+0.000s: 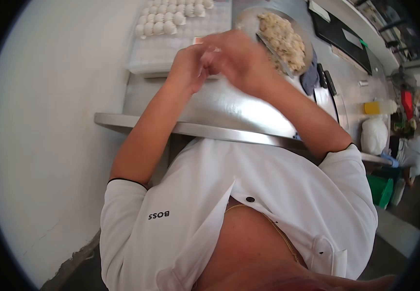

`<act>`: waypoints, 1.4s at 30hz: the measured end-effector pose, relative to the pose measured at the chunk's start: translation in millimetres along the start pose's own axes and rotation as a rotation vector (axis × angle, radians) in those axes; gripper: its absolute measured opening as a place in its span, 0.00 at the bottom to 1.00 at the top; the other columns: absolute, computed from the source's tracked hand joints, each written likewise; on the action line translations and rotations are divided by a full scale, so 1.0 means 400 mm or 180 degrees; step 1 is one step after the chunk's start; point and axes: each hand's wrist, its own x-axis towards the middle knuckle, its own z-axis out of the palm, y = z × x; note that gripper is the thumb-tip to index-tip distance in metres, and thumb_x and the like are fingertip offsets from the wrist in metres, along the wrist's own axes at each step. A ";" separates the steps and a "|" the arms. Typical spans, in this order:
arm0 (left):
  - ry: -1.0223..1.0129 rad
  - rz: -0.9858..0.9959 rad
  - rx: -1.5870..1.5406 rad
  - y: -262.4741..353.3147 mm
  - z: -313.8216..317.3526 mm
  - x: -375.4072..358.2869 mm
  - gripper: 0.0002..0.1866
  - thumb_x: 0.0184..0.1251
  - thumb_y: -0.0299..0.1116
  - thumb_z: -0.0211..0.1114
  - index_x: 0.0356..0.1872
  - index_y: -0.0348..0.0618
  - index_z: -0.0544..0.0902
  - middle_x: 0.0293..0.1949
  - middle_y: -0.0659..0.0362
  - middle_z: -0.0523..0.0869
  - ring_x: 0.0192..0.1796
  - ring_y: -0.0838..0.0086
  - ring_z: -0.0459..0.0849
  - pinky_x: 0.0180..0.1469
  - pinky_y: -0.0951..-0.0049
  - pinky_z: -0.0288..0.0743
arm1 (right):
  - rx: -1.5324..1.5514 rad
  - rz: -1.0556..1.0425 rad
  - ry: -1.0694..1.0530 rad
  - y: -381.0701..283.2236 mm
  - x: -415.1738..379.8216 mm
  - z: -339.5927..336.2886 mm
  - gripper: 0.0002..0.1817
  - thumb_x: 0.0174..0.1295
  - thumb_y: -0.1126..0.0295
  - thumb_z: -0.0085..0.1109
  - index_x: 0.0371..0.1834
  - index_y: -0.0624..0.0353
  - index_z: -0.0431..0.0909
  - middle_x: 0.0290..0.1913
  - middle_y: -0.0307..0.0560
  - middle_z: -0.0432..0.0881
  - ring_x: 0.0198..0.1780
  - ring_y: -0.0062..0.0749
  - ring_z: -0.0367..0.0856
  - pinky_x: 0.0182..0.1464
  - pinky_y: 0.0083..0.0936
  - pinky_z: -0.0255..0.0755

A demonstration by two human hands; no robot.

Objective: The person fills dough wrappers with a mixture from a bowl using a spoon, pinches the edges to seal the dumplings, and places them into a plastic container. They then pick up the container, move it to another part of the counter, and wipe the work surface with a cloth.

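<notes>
My left hand [188, 65] and my right hand [241, 59] meet above the near edge of the plastic tray, fingers bent inward and pressed together. Motion blurs the right hand, and what they pinch is hidden between the fingers. Rows of small white dumplings [164, 20] sit in the far part of the white tray [147, 57]. To the right, a round metal bowl [248, 20] holds a pale, chunky filling [285, 41]. A flat metal spreader [275, 54] lies across the filling. A small orange-and-white piece [198, 40] shows just behind my left hand.
The steel table [210, 106] has a raised front edge before me; a white wall [54, 121] stands at left. Right of the bowl lie a blue cloth [309, 77], knives [327, 80] and a black board [338, 36]. Farther right are a yellow bottle [378, 107], a white bag [374, 136] and a person [412, 153].
</notes>
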 end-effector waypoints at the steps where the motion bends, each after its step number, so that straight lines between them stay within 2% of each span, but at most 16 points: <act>1: -0.0054 -0.0020 0.0047 -0.022 0.032 0.001 0.16 0.74 0.39 0.54 0.52 0.37 0.76 0.42 0.56 0.84 0.41 0.66 0.85 0.41 0.66 0.78 | 0.0101 -0.0531 0.0096 -0.054 -0.011 -0.014 0.17 0.59 0.71 0.64 0.52 0.54 0.83 0.50 0.49 0.83 0.54 0.46 0.81 0.55 0.38 0.75; 4: -0.1125 -0.0416 -0.2736 -0.119 0.130 0.002 0.20 0.74 0.42 0.54 0.57 0.35 0.73 0.51 0.54 0.81 0.49 0.64 0.83 0.45 0.67 0.77 | -0.0518 -0.0698 0.0158 -0.031 -0.070 -0.038 0.14 0.61 0.67 0.62 0.49 0.56 0.84 0.51 0.49 0.83 0.55 0.51 0.79 0.57 0.45 0.73; 5: -0.1189 -0.0460 -0.2701 -0.123 0.151 -0.011 0.20 0.74 0.42 0.54 0.57 0.35 0.73 0.51 0.54 0.81 0.49 0.64 0.83 0.45 0.67 0.77 | -0.0581 -0.0663 0.0197 0.023 -0.092 -0.055 0.14 0.61 0.67 0.62 0.49 0.56 0.84 0.51 0.49 0.83 0.55 0.51 0.79 0.57 0.45 0.73; 7: -0.1298 -0.0567 -0.1433 -0.088 0.210 -0.095 0.28 0.72 0.42 0.57 0.66 0.36 0.68 0.61 0.47 0.75 0.62 0.54 0.76 0.59 0.51 0.73 | -0.2115 0.0223 0.0313 0.160 -0.154 -0.140 0.14 0.64 0.62 0.59 0.44 0.59 0.84 0.49 0.53 0.84 0.52 0.53 0.80 0.54 0.49 0.73; 9: -0.0873 -0.0212 -0.0587 -0.091 0.247 -0.171 0.29 0.73 0.39 0.59 0.69 0.36 0.66 0.63 0.47 0.75 0.61 0.58 0.78 0.57 0.58 0.75 | -0.2456 0.2230 -0.1632 0.182 -0.228 -0.236 0.15 0.64 0.58 0.57 0.40 0.58 0.85 0.51 0.55 0.83 0.55 0.52 0.80 0.51 0.50 0.75; 11: -0.0199 0.1064 0.1283 -0.112 0.224 -0.200 0.27 0.72 0.35 0.62 0.69 0.35 0.68 0.60 0.49 0.79 0.57 0.65 0.81 0.55 0.66 0.77 | -0.1407 0.2347 -0.1850 0.164 -0.310 -0.296 0.16 0.65 0.58 0.56 0.42 0.60 0.84 0.47 0.59 0.84 0.52 0.53 0.81 0.52 0.49 0.74; 13: 0.0294 0.1568 0.2546 -0.128 0.171 -0.224 0.21 0.72 0.32 0.63 0.62 0.34 0.75 0.52 0.52 0.85 0.51 0.73 0.84 0.52 0.73 0.77 | -0.1291 0.1926 -0.1749 0.115 -0.422 -0.325 0.19 0.66 0.58 0.56 0.47 0.64 0.83 0.40 0.60 0.85 0.44 0.58 0.82 0.50 0.44 0.75; 15: 0.0905 0.1877 0.3147 -0.174 0.084 -0.218 0.17 0.70 0.33 0.65 0.55 0.34 0.80 0.45 0.52 0.86 0.44 0.73 0.85 0.46 0.72 0.78 | -0.0555 0.2146 -0.1938 0.060 -0.488 -0.348 0.20 0.66 0.57 0.57 0.49 0.64 0.83 0.38 0.60 0.85 0.42 0.57 0.83 0.48 0.41 0.76; 17: 0.1379 0.1542 0.3543 -0.205 0.018 -0.217 0.16 0.71 0.34 0.64 0.52 0.32 0.81 0.41 0.52 0.87 0.41 0.75 0.84 0.44 0.74 0.78 | 0.0168 0.2730 -0.1803 0.017 -0.510 -0.358 0.21 0.65 0.57 0.59 0.49 0.65 0.82 0.36 0.61 0.85 0.40 0.53 0.84 0.47 0.38 0.76; 20: 0.1479 0.1319 0.2946 -0.191 0.058 -0.198 0.17 0.72 0.36 0.64 0.52 0.32 0.82 0.35 0.57 0.86 0.37 0.78 0.81 0.45 0.76 0.76 | 0.0045 0.2923 -0.1287 0.015 -0.520 -0.376 0.22 0.65 0.56 0.59 0.49 0.66 0.82 0.35 0.60 0.86 0.39 0.51 0.85 0.44 0.37 0.76; 23: 0.1400 0.1723 0.3285 -0.190 0.108 -0.176 0.16 0.72 0.37 0.63 0.48 0.31 0.83 0.32 0.58 0.85 0.36 0.78 0.80 0.43 0.77 0.75 | 0.0010 0.3290 -0.1352 0.025 -0.507 -0.383 0.23 0.65 0.55 0.59 0.50 0.66 0.82 0.39 0.60 0.86 0.42 0.52 0.85 0.47 0.37 0.76; 26: 0.0971 0.1753 0.2992 -0.191 0.111 -0.144 0.14 0.71 0.35 0.63 0.46 0.32 0.83 0.33 0.54 0.85 0.32 0.75 0.81 0.40 0.75 0.76 | -0.0196 0.3042 -0.1716 0.037 -0.521 -0.373 0.25 0.63 0.55 0.60 0.53 0.66 0.81 0.46 0.62 0.85 0.49 0.54 0.83 0.53 0.39 0.75; 29: 0.0733 0.1920 0.3336 -0.178 0.117 -0.152 0.14 0.71 0.36 0.63 0.45 0.32 0.83 0.32 0.53 0.85 0.31 0.72 0.82 0.38 0.73 0.76 | -0.0398 0.3119 -0.1233 0.043 -0.538 -0.361 0.23 0.64 0.55 0.58 0.52 0.64 0.82 0.47 0.65 0.84 0.52 0.56 0.81 0.56 0.42 0.73; 35: 0.0390 0.2351 0.3250 -0.181 0.111 -0.181 0.14 0.70 0.37 0.63 0.44 0.33 0.84 0.32 0.51 0.86 0.33 0.69 0.83 0.41 0.70 0.76 | -0.1149 0.2789 -0.0587 -0.069 -0.497 -0.286 0.28 0.71 0.44 0.47 0.38 0.62 0.82 0.37 0.59 0.85 0.44 0.56 0.83 0.46 0.50 0.73; 40: 0.0015 0.2551 0.3301 -0.185 0.095 -0.175 0.16 0.70 0.39 0.63 0.45 0.33 0.84 0.34 0.48 0.87 0.34 0.63 0.85 0.41 0.66 0.78 | -0.1751 0.2799 -0.1468 -0.228 -0.433 -0.204 0.32 0.69 0.38 0.44 0.38 0.55 0.86 0.35 0.53 0.86 0.43 0.52 0.83 0.48 0.45 0.73; 42: -0.0134 0.2587 0.3350 -0.185 0.092 -0.174 0.17 0.69 0.39 0.63 0.45 0.33 0.84 0.35 0.47 0.87 0.34 0.62 0.85 0.41 0.65 0.78 | -0.1867 0.2841 -0.1347 -0.224 -0.440 -0.193 0.32 0.68 0.37 0.45 0.36 0.55 0.86 0.34 0.53 0.86 0.42 0.52 0.83 0.47 0.45 0.73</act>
